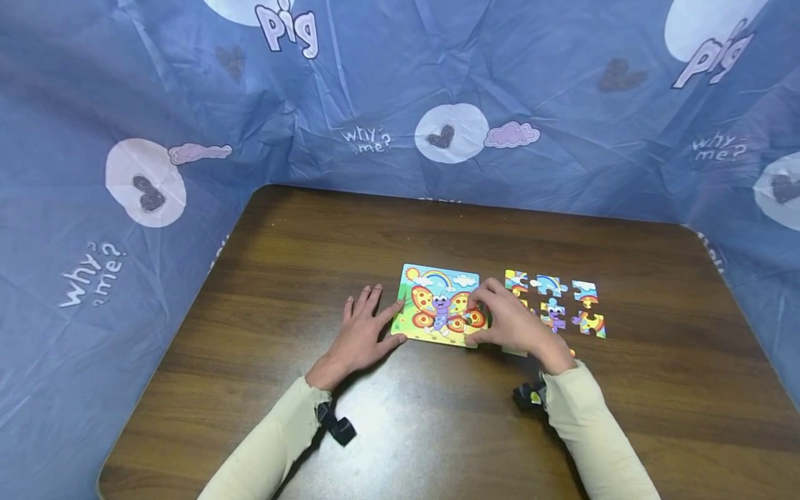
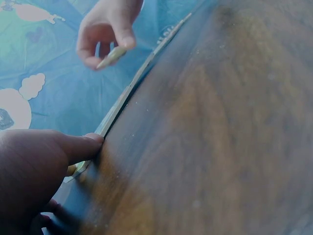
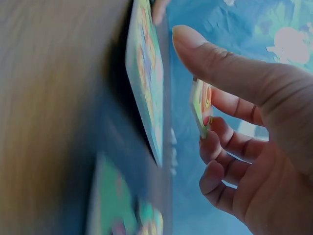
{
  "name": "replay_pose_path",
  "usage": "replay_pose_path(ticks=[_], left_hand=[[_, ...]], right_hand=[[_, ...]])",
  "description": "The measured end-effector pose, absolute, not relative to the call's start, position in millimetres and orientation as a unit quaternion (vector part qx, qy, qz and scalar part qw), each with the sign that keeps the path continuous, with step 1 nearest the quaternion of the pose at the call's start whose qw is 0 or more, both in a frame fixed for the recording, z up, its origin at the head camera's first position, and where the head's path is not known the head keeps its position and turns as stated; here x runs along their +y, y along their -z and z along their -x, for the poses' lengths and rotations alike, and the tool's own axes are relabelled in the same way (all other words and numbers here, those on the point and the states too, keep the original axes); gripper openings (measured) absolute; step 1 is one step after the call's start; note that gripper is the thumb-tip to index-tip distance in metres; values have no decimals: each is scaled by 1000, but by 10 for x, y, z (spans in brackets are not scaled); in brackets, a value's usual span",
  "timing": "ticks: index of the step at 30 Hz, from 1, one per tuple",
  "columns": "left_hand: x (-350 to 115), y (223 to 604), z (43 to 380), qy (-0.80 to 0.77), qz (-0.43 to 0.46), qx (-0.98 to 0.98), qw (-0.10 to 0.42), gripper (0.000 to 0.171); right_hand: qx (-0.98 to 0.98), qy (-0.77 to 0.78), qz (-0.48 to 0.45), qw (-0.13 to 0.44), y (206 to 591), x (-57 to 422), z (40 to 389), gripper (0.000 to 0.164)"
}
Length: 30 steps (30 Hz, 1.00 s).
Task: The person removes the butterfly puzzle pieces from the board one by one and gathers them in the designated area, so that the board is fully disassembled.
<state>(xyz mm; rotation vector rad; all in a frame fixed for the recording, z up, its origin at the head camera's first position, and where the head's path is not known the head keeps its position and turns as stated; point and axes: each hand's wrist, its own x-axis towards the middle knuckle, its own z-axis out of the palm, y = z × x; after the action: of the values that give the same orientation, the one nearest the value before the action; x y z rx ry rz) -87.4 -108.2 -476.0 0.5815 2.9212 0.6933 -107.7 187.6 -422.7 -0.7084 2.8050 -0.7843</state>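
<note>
A butterfly puzzle board [image 1: 435, 303] lies on the wooden table [image 1: 312, 250]. My left hand [image 1: 365, 332] rests flat on the table, fingers straight, a fingertip [image 2: 90, 143] touching the board's left edge [image 2: 131, 91]. My right hand [image 1: 494, 316] hovers over the board's right side and pinches a puzzle piece [image 3: 202, 106] between thumb and fingers. The left wrist view also shows that piece [image 2: 111, 56], held a little above the board. The right wrist view shows the board [image 3: 146, 83] edge-on, close beside the held piece.
Several loose puzzle pieces [image 1: 553, 304] lie in rows just right of the board, partly behind my right hand. A blue printed cloth [image 1: 437, 90] walls in the table at the back and on both sides.
</note>
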Motion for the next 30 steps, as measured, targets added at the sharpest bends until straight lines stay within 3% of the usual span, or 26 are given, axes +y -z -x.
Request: replay_pose_path(ticks=[15, 30], left_hand=[[-1070, 4749, 878, -246, -178, 952, 28, 65], [-1059, 4752, 883, -244, -174, 954, 25, 65]], right_hand=[[962, 208, 174, 35, 4157, 3049, 776, 50], [970, 178, 154, 61, 4301, 3519, 632, 52]])
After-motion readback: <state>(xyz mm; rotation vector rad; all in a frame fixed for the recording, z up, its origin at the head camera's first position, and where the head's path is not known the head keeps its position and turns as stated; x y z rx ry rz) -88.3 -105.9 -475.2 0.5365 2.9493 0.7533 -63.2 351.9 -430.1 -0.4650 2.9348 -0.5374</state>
